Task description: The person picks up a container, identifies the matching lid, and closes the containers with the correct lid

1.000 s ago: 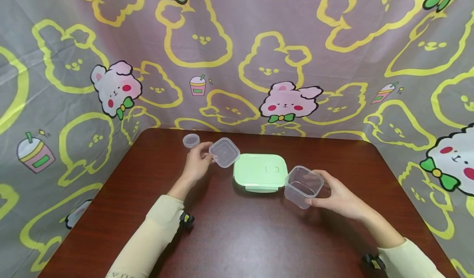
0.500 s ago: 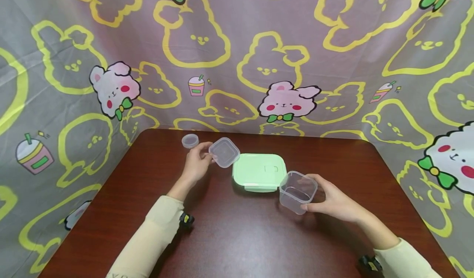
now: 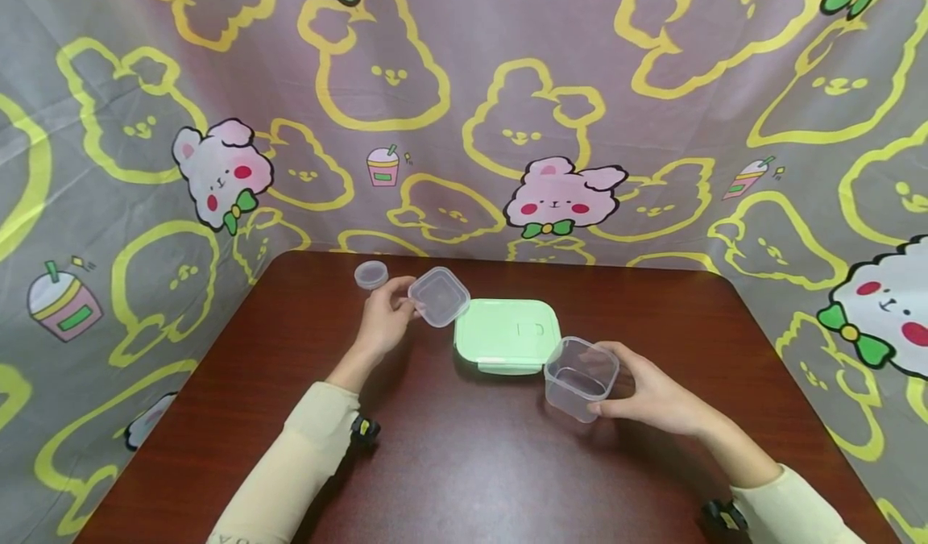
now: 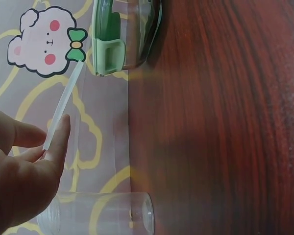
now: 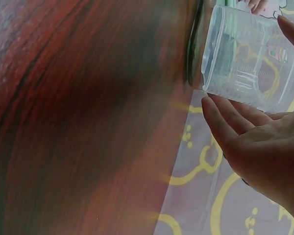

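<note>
My left hand (image 3: 384, 318) pinches a clear square plastic lid (image 3: 439, 296) by its edge, between thumb and fingers. In the left wrist view the lid (image 4: 63, 105) is seen edge-on, tilted. On the right, my right hand (image 3: 648, 387) holds a clear, open-topped square plastic container (image 3: 580, 379), thumb on the near side and fingers on the far side. The right wrist view shows the container (image 5: 250, 58) raised above the table, with nothing visible inside. Between the hands sits a closed light green lunch box (image 3: 507, 332), partly overlapped by the container in the head view.
A small round clear lidded jar (image 3: 371, 274) stands at the back left, just beyond my left hand; it shows tall in the left wrist view. The dark wooden table (image 3: 449, 463) meets a patterned cloth backdrop (image 3: 435, 85) at its back and sides.
My right hand has moved the container left and slightly toward me, turning it a little, and it now stands more upright. My left hand and the lid have hardly moved.
</note>
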A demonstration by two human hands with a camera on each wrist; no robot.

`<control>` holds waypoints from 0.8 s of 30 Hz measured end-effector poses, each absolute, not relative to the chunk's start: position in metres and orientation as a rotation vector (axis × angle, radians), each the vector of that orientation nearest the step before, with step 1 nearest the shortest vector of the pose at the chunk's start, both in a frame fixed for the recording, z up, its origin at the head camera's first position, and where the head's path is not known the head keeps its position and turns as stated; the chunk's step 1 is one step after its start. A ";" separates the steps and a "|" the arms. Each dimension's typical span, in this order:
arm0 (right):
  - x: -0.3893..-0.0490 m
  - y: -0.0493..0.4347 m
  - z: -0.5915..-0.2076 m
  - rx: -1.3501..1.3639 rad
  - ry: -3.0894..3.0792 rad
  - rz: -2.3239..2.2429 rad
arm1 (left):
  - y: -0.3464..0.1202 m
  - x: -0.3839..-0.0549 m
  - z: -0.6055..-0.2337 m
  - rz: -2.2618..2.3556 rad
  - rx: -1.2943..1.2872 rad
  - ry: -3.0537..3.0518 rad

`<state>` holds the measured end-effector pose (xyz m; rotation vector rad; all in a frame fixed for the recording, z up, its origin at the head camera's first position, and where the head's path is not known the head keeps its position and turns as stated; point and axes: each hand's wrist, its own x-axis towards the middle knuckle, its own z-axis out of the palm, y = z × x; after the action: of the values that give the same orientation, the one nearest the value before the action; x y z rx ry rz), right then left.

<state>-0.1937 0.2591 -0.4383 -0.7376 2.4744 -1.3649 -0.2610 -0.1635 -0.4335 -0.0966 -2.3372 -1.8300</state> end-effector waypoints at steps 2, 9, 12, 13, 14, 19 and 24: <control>-0.193 0.258 -0.438 -0.748 2.463 -1.368 | -0.163 -0.261 -0.434 -1.827 -0.102 -2.336; -0.191 0.254 -0.441 -0.766 2.422 -1.370 | -0.163 -0.261 -0.434 -1.823 -0.106 -2.334; -0.190 0.251 -0.443 -0.792 2.389 -1.383 | -0.162 -0.261 -0.434 -1.830 -0.110 -2.333; -0.190 0.250 -0.444 -0.800 2.376 -1.387 | -0.162 -0.260 -0.434 -1.832 -0.111 -2.333; -0.189 0.249 -0.445 -0.809 2.370 -1.388 | -0.162 -0.260 -0.433 -1.832 -0.112 -2.334; -0.190 0.244 -0.448 -0.838 2.363 -1.359 | -0.161 -0.259 -0.432 -1.834 -0.120 -2.334; -0.189 0.241 -0.447 -0.849 2.393 -1.313 | -0.161 -0.260 -0.432 -1.838 -0.127 -2.330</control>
<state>-0.1893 0.2410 -0.4473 -0.8491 2.3933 -1.3129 -0.2596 -0.1611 -0.4317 -0.1267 -2.3295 -1.8383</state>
